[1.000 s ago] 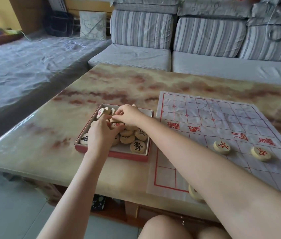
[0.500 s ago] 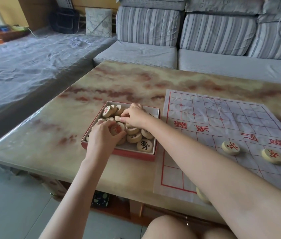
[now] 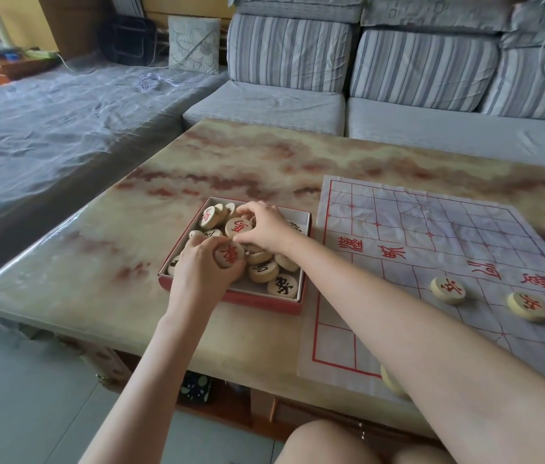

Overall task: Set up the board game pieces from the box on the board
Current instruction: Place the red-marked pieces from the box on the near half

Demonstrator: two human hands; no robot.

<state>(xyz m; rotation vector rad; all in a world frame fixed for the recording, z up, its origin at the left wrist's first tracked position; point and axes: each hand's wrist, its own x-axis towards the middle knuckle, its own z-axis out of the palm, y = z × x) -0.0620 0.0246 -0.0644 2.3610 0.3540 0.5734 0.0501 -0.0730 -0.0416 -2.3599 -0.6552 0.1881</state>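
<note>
A shallow red box [image 3: 266,301] on the table holds several round wooden game pieces with red or black characters. My left hand [image 3: 202,271] is in the box, fingers closed round a red-marked piece [image 3: 229,254]. My right hand [image 3: 264,226] reaches across into the box and pinches another red-marked piece [image 3: 238,227]. To the right lies the white paper board [image 3: 431,229] with a red grid. Two red-marked pieces stand on it, one [image 3: 447,289] left of the other [image 3: 528,306]. A third piece [image 3: 390,381] at the board's near edge is mostly hidden by my right forearm.
The marble-patterned table [image 3: 230,162] ends close to my knees [image 3: 348,443]. A striped grey sofa [image 3: 398,78] runs behind the table, and a covered grey seat [image 3: 46,128] lies to the left. A tiled floor is below left.
Both hands have each closed on a red-marked piece and lifted it into view above the pile. The camera has shifted left, so the board's rightmost piece has left the frame.
</note>
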